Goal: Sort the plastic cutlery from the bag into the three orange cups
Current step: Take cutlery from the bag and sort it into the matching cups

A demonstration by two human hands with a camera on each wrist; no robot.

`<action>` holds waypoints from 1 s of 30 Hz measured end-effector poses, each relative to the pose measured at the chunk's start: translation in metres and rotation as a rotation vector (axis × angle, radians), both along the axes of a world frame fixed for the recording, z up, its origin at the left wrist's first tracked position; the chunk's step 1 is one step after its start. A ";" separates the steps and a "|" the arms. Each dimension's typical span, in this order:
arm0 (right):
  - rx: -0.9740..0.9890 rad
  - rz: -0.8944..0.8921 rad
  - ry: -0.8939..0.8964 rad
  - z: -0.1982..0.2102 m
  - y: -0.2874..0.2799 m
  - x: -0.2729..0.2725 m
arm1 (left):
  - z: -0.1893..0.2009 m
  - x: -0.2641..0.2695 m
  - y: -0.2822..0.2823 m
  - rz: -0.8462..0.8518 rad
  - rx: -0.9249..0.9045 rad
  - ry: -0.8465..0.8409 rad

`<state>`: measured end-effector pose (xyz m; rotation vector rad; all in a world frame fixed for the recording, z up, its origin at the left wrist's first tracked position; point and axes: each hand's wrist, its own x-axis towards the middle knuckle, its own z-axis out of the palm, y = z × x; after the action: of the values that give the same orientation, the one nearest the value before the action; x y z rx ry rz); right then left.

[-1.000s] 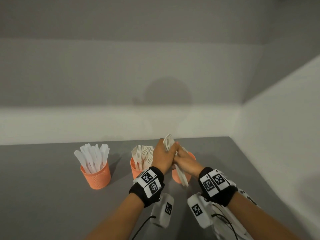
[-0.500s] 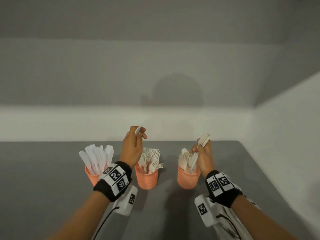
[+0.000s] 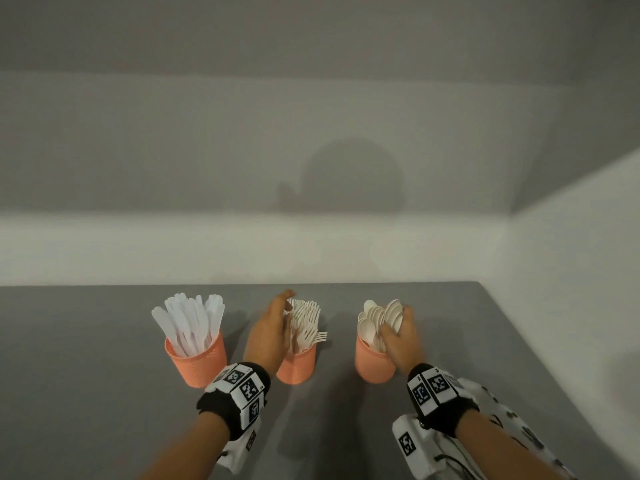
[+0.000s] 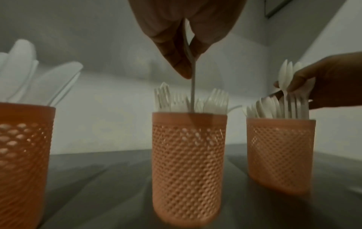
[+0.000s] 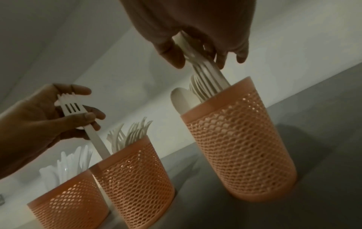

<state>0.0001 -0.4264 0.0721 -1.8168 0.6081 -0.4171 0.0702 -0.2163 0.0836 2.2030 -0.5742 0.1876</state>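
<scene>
Fingers (image 4: 176, 62) round a fork (image 5: 72, 108), knife-filled cup (image 3: 197, 362) just beside.

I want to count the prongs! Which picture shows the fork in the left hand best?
The right wrist view: the fork faces the camera, prongs clear, pinched by the left hand. The left wrist view shows only its thin edge. In the head view the hand hides most of it.

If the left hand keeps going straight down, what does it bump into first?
Probably the forks already standing in the middle orange cup. The left hand pinches one fork, its handle already dipping into that cup; depth is hard to judge.
</scene>
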 end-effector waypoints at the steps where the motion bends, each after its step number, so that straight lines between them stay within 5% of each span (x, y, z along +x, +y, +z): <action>1: -0.015 -0.017 0.017 -0.002 0.000 0.000 | -0.002 -0.002 -0.001 -0.007 0.026 0.029; 5: -0.172 0.004 0.014 -0.003 0.004 0.001 | -0.017 -0.002 -0.008 -0.048 0.156 -0.022; 12: -0.895 0.150 0.097 -0.007 0.005 0.015 | -0.027 0.003 -0.017 -0.059 0.232 -0.217; 15: -0.949 0.200 0.241 -0.004 0.005 0.018 | -0.033 0.008 -0.016 -0.021 0.423 -0.292; 19: -0.947 0.196 0.339 0.004 0.004 0.023 | -0.033 0.008 -0.015 0.014 0.617 -0.172; 30: -0.896 0.286 0.555 0.005 0.006 0.027 | -0.030 0.016 -0.026 -0.050 0.695 -0.062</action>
<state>0.0267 -0.4202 0.0774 -2.8805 0.5521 0.0524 0.0859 -0.2422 0.0536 2.8531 -0.8180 0.0262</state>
